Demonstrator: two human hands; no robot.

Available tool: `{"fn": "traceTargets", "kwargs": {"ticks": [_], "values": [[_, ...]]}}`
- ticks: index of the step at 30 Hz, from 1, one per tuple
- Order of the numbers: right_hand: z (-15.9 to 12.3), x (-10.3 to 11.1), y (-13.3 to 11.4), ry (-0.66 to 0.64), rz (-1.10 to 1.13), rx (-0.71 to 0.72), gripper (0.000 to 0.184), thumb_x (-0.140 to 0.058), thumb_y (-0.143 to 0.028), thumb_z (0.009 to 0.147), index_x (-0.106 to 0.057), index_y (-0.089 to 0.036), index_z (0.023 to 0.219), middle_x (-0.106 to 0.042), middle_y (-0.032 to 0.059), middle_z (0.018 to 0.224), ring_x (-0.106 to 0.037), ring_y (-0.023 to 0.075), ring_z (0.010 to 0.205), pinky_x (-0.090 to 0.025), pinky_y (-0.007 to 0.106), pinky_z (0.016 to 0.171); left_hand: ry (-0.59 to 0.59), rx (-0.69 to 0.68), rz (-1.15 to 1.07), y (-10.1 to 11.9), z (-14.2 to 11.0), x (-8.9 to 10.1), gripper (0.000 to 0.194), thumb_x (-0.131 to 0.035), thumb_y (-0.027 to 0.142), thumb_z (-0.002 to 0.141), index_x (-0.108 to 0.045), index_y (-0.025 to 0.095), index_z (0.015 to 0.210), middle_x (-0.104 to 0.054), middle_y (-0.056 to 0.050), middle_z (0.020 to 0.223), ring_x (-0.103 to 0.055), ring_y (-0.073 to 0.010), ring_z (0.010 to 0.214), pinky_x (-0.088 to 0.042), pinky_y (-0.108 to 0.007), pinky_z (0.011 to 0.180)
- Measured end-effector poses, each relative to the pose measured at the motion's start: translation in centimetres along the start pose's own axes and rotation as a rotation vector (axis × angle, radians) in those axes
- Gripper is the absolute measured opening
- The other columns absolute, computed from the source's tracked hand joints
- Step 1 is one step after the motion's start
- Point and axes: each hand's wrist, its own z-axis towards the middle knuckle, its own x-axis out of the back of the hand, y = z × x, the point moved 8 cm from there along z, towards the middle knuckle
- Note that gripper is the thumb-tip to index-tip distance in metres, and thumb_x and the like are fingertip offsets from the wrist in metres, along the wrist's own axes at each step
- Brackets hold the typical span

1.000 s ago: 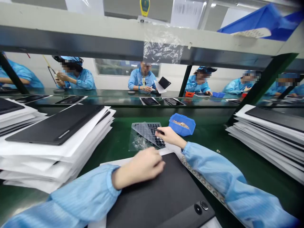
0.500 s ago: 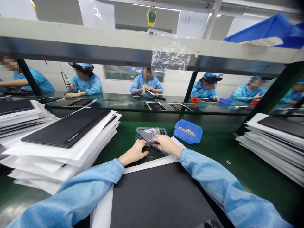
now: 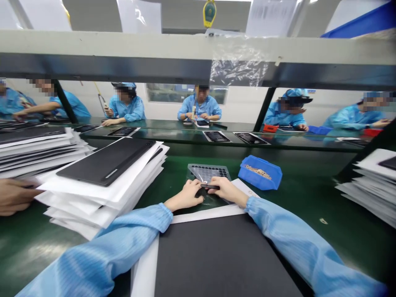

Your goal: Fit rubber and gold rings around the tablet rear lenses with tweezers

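Note:
My left hand point(image 3: 187, 195) is bent, its fingertips at the near end of a slim dark tool point(image 3: 210, 187). Whatever lies between its fingers is too small to make out. In my right hand point(image 3: 227, 190) the tool is gripped level, pointing toward the left hand. Both hands are over a clear sheet with rows of round black pieces point(image 3: 216, 170), its front part covered by them. Closer to me, a large dark tablet point(image 3: 213, 255) lies face down on white paper point(image 3: 145, 268), between my forearms.
A blue bin point(image 3: 274, 175) of small tan pieces stands right of the sheet. Stacked tablets and white paper point(image 3: 99, 206) rise at left, more papers point(image 3: 368, 194) at right. Another person's hand point(image 3: 15, 196) reaches in at far left. A shelf point(image 3: 139, 49) crosses overhead.
The view has swung slightly left, so the scene sits further right. Another person's hand has come in at the left. My hands remain together over the sheet with the dark tool.

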Motion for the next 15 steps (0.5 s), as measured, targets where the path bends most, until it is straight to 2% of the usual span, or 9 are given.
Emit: {"fn": "traceTargets", "kwargs": {"ticks": [6,12,15], "values": [[0.2,-0.4,0.0,-0.014,0.009,0.045,0.019,-0.057,-0.016,0.082,-0.073,-0.018,0.092,-0.063,0.0060,0.079,-0.060,0.0199,0.073,-0.045,0.029,0.067,-0.062,0.011,0.043,-0.8,0.9,-0.5,0.031,-0.063,0.026,0.082,-0.057,0.017,0.111,-0.052,-0.007,0.116,-0.049,-0.0241,0.105,-0.041,-0.045,0.091],[0.5,-1.5,0.4,-0.063,-0.071,0.059,0.029,-0.052,-0.011,0.083,-0.068,-0.019,0.105,-0.061,0.0074,0.085,-0.060,0.0220,0.079,-0.045,0.030,0.070,-0.057,0.003,0.050,-1.2,1.2,-0.6,0.030,-0.063,0.027,0.084,-0.057,0.018,0.112,-0.052,-0.007,0.118,-0.050,-0.0237,0.105,-0.041,-0.045,0.092],[0.5,-1.6,0.2,-0.070,-0.094,0.057,0.027,-0.050,-0.011,0.084,-0.066,-0.018,0.104,-0.060,0.0083,0.089,-0.060,0.0221,0.081,-0.045,0.031,0.071,-0.045,-0.008,0.043,-1.2,1.2,-0.5,0.032,-0.063,0.027,0.083,-0.056,0.017,0.112,-0.052,-0.008,0.118,-0.050,-0.0237,0.104,-0.040,-0.045,0.093]]}}
